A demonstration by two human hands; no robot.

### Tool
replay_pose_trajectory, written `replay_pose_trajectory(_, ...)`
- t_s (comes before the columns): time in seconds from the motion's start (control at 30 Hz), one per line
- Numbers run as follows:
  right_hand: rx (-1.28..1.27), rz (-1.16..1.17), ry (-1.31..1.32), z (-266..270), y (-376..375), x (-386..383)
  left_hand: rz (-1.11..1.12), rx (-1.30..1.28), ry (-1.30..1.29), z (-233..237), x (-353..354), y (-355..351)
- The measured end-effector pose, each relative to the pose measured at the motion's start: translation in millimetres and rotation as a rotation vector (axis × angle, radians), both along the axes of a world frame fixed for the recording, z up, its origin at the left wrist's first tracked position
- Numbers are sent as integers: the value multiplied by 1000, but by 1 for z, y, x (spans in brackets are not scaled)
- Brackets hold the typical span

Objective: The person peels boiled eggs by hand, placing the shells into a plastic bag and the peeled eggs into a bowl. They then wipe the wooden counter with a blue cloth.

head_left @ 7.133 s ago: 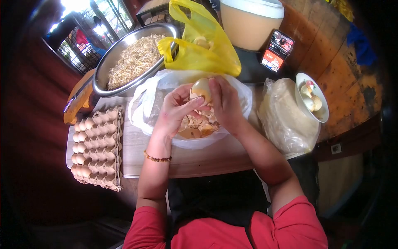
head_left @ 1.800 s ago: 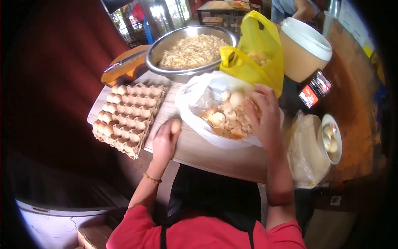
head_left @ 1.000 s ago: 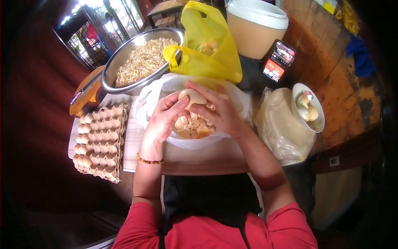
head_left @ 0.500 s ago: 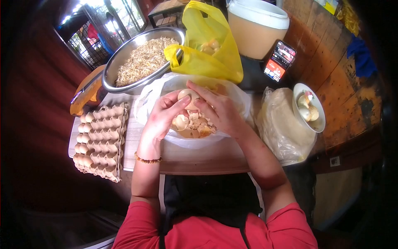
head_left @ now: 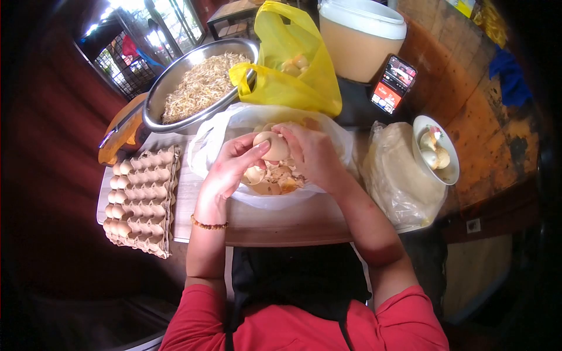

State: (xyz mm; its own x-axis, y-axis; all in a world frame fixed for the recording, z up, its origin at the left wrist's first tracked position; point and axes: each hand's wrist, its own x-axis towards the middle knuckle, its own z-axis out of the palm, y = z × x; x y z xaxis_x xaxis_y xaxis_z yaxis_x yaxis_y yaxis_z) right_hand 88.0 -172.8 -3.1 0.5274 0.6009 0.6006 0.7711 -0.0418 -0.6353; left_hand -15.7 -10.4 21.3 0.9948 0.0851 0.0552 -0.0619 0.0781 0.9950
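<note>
An egg is held over the open white plastic bag, gripped between the thumb and fingers of my left hand. My right hand is closed with its curled fingers against the egg's right side; its fingertips are partly hidden. Beneath both hands, broken eggshells lie in the bag. To the left, a cardboard egg tray carries a column of eggs along its left side, while its other cups hold none.
Behind the bag stand a steel bowl of bean sprouts, a yellow bag with eggs inside, and a lidded bucket. On the right are a phone, a filled plastic bag and a white bowl with peeled eggs.
My right hand has shifted from the egg's top toward its right side, fingers curling more. The egg stays in my left hand, slightly lower and more exposed.
</note>
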Motion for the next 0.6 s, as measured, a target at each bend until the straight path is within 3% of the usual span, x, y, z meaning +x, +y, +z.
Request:
replay_pose_trajectory(0.13,141,28,-25,2,-1,7,63,-47,-12,-2,0,4)
replay_pose_trajectory(0.43,187,-5,38,-3,5,-3,131,-62,-32,-4,6,0)
replay_pose_trajectory(0.6,163,-100,-149,-7,8,-5,142,-65,-45,-2,7,-3)
